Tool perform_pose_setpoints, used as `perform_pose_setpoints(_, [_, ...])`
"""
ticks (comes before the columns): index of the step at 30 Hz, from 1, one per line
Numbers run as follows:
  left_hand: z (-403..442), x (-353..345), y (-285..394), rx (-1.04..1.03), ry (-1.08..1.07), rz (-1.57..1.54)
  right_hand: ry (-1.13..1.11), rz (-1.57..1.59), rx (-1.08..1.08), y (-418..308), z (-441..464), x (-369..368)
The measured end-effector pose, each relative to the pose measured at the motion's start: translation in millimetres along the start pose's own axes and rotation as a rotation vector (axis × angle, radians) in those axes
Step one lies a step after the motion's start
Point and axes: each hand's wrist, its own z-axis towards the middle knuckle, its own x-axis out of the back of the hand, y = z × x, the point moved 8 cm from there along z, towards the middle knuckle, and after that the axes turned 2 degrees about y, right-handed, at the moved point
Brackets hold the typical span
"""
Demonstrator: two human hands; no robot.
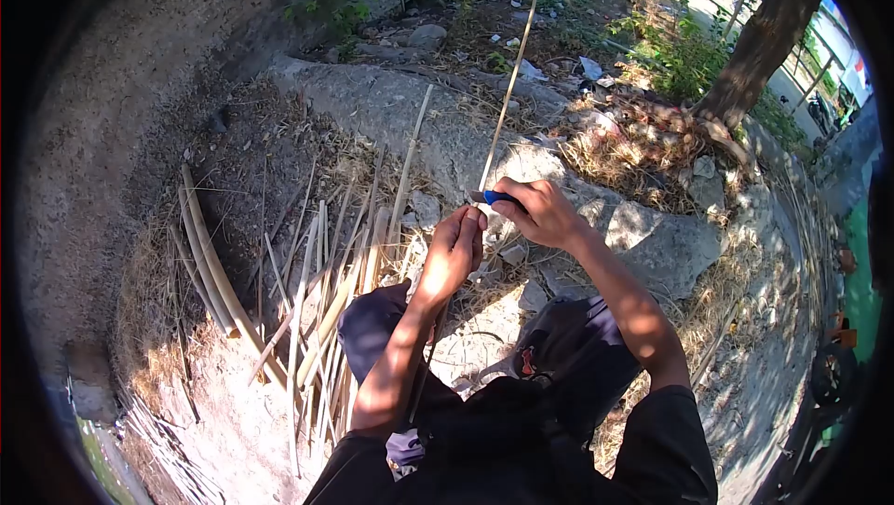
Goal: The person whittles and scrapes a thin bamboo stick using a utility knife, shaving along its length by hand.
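Observation:
A long thin bamboo strip (513, 76) rises away from me, between my knees and up past the rock edge. My left hand (453, 249) is closed around its near part, fingers wrapped and thumb on top. My right hand (542, 213) grips a knife by its blue handle (503, 199). The short blade (478, 197) lies against the strip or just beside it, slightly beyond my left fingertips. Exact contact between edge and strip is too small to make out.
Many split bamboo strips (321, 319) lie heaped by my left knee, with thicker curved pieces (219, 272) farther left. A rock ledge (391, 118) crosses ahead. A tree trunk (768, 34) stands at upper right, dry grass (624, 151) near its base. A rough wall (121, 104) borders the left.

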Motion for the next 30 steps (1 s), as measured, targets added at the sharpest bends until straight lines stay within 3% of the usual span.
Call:
perform_pose_setpoints(4, [-2,-4,1,0.035,-0.06,-0.09,0.071,-0.027,0.076,-5,-1,1])
perform_pose_setpoints(11, [-9,-12,1,0.144,-0.182,-0.274,0.126,-0.043,0.013,6,2,11])
perform_pose_setpoints(14, [-10,-15,-2,0.132,-0.205,-0.267,0.142,-0.096,-0.076,18,4,22])
perform_pose_setpoints(17, [-8,-15,-3,0.145,-0.195,-0.258,0.216,-0.057,0.007,17,6,27])
perform_pose_setpoints(28, [-12,-11,-6,0.158,-0.187,-0.262,0.193,-0.127,-0.024,33,6,24])
perform_pose_setpoints(30, [-26,-14,-9,0.202,-0.229,-0.228,0.411,-0.18,-0.054,57,6,50])
